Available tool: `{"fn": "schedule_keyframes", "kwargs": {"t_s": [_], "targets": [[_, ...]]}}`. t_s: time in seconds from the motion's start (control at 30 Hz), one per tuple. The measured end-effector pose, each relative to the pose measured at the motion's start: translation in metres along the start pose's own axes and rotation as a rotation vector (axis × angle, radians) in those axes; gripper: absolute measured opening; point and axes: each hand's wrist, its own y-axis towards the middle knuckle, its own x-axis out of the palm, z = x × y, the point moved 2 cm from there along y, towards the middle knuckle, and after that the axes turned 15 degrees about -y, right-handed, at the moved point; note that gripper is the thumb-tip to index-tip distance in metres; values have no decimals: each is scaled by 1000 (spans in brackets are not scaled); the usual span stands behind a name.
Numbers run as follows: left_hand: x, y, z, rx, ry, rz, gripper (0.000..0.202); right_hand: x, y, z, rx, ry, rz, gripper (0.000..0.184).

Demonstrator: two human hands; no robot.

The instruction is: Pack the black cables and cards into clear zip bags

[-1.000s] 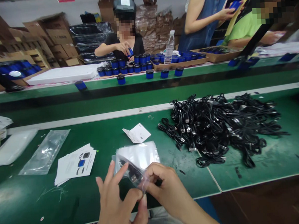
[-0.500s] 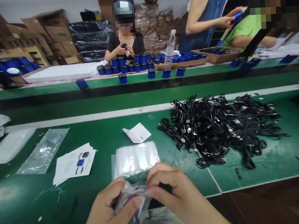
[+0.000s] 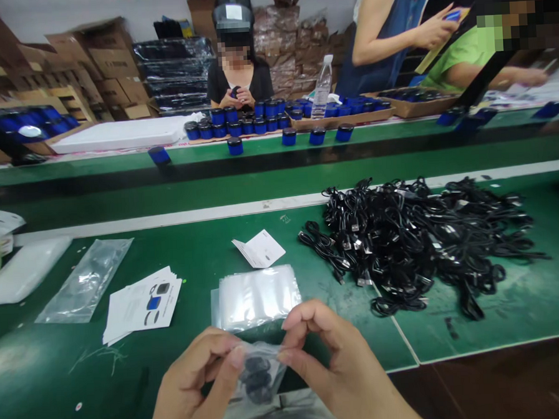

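Note:
Both my hands hold a small clear plastic bag (image 3: 261,374) with a coiled black cable inside, low over the near edge of the green table (image 3: 58,371). My left hand (image 3: 195,383) pinches the bag's left top corner. My right hand (image 3: 337,363) pinches its right top corner. Just beyond the hands lies a stack of empty clear bags (image 3: 258,296). A big heap of coiled black cables (image 3: 421,239) lies to the right.
A stack of printed leaflets (image 3: 144,302), a loose clear bag (image 3: 84,281) and a folded white card (image 3: 260,248) lie on the table. Past the conveyor belt (image 3: 165,178), other people handle blue jars (image 3: 256,120) near a water bottle (image 3: 321,88) and cardboard boxes.
My hands drew the bag back and down toward me. The left fingers, spread a second ago, now pinch the bag's corner. The cable sits lower inside the bag.

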Motion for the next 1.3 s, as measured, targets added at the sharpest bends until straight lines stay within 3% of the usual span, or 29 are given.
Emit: {"fn": "schedule_keyframes", "kwargs": {"t_s": [0.17,0.4,0.73,0.87,1.03,1.2,1.3], "targets": [[-7,-2,-1,97,38,46,17,-1,3,0,-70,-97,-50,8],[-9,-1,4,83,110,-46,17,-1,4,-6,-106,-73,-113,11],[-2,-5,1,204,175,74,13,5,1,-7,-174,-168,-75,15],[-4,-3,2,154,243,-125,14,5,4,-10,-196,-171,-115,15],[-7,-3,0,175,281,-121,17,7,6,-10,-191,-192,-153,15],[-4,-3,-7,-7,228,-187,21,18,3,-12,-223,-236,-101,15],[-7,-6,-9,-15,252,-140,22,29,0,-11,-254,-301,-26,16]]}}
